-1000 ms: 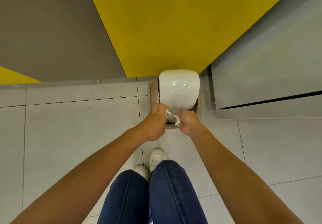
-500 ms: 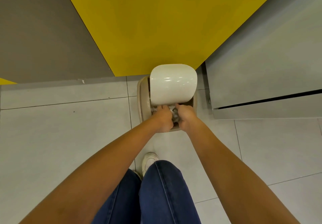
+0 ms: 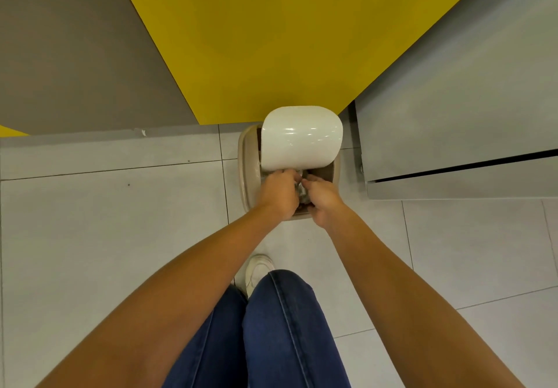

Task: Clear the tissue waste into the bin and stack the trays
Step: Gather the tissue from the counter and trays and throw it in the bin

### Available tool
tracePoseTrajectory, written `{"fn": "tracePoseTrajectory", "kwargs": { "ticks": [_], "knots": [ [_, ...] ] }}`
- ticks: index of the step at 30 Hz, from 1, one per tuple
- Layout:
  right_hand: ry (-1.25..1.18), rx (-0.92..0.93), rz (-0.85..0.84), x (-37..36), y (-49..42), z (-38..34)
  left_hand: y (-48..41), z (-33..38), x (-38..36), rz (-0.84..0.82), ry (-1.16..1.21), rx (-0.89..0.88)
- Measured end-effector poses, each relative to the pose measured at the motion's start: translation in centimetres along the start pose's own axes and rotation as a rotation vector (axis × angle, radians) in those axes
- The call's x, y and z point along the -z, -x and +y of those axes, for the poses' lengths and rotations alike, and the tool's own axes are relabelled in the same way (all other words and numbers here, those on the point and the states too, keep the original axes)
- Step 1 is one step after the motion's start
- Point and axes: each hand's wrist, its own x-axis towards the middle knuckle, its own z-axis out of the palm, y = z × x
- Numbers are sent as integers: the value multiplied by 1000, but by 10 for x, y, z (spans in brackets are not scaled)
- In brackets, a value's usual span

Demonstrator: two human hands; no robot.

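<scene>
- Stands on pale floor tiles [image 3: 90, 236], looking straight down at a bin [image 3: 244, 170] set on the floor against a yellow wall panel [image 3: 271, 40].
- Beige-rimmed bin, with its glossy white lid [image 3: 302, 136] tipped up and covering the far part of the opening.
- Reaches both bare arms forward and down, so that the hands meet over the near part of the opening, just below the lid's front edge.
- Left hand [image 3: 279, 194]: knuckles up, fingers curled down and inward around a tissue wad [image 3: 300, 190], fingertips close under the lid edge.
- Right hand [image 3: 323, 200]: thumb and fingers bent toward the left hand, pinching the same wad from the other side.
- Tissue wad: crumpled, greyish-white, squeezed between the two hands inside the bin's rim; mostly hidden, only a small patch showing in the gap.
- To the left of the yellow, a grey panel [image 3: 60, 40]; to the right of the bin, just beside it, a grey cabinet [image 3: 453, 100] with a dark horizontal slit.
- Below the arms, blue jeans [image 3: 287, 327] and one white shoe [image 3: 256, 269] on the tiles, near the bin's front.
</scene>
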Motion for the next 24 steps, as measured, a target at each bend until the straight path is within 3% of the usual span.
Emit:
{"fn": "tracePoseTrajectory", "kwargs": {
  "ticks": [5, 11, 24],
  "knots": [
    [57, 21, -21, -5, 44, -16, 33, 8, 39, 168, 168, -77],
    [200, 50, 4, -8, 121, -45, 88, 34, 97, 231, 227, -56],
    [404, 403, -42, -33, 333, -128, 244, 125, 250, 376, 214, -96]
  ]
}}
